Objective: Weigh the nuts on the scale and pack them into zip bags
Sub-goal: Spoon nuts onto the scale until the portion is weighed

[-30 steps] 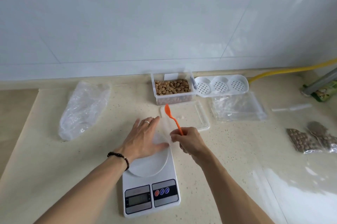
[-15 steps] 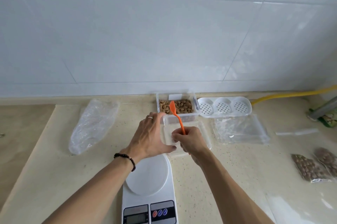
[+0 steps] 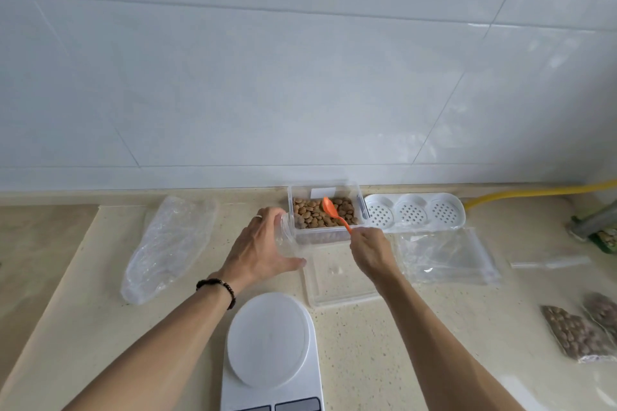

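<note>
Basically sitting across the whole lower view: beige speckled countertop (image 3: 100, 327), white tiled wall (image 3: 300, 59) rising behind it. Resting at bottom centre: white kitchen scale (image 3: 272, 354) with round platform bare, display cut off by the frame edge. Lying at left: crumpled clear plastic bag (image 3: 167, 247). Lying at right: stack of flat clear zip bags (image 3: 444, 257), just in front of a white perforated tray (image 3: 414, 211) with three round wells. Standing against the wall between them: clear plastic container (image 3: 325, 210) holding brown nuts (image 3: 310, 213). Lying flat just in front of it: clear lid (image 3: 337, 280), beside the scale platform. Sitting at far right edge: two filled zip bags of nuts (image 3: 574, 333), well apart from the scale. Running along the wall at right: yellow hose (image 3: 521, 193).

Reaching forward: left hand (image 3: 263, 247), ring and dark bead bracelet on, fingers curving around a clear zip bag (image 3: 288, 237) and holding it up beside the container's left wall. Gripping: right hand (image 3: 369, 250), fingers curled on the handle of an orange spoon (image 3: 335, 211), bowl end sitting over the nuts inside the container. Cannot tell whether any nuts are on the spoon.
</note>
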The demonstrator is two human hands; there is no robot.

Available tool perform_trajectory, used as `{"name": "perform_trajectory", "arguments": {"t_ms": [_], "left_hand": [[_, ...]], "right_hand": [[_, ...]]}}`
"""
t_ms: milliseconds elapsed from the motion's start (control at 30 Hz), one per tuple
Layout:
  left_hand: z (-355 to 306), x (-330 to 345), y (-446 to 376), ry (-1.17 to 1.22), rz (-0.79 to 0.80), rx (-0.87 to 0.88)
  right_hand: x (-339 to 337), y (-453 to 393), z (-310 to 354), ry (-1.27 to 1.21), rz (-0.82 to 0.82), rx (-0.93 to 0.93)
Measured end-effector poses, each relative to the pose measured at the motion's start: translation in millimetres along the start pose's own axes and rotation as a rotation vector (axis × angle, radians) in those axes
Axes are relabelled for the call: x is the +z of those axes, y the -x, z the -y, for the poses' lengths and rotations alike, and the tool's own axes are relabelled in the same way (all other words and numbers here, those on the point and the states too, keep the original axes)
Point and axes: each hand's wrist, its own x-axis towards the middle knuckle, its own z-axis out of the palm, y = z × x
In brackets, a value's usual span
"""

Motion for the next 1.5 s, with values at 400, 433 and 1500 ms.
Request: {"name": "perform_trajectory", "arguments": {"t_ms": [400,433,1500], "left_hand": [[27.8,-1.3,-34.9,0.143,0.092,-0.011],[29.4,-0.4,-36.5,0.154,0.097,-0.008],[-3.6,8.6,-81.8,0.027,-0.003,-0.076]], "right_hand": [[-12.6,-65.5,9.9,0.061,-0.269,-0.151],[-13.7,-69.6,8.5,0.118,-0.24,-0.164],[-46.3,-41.6,11.6,-0.672,-0.089,0.071]]}}
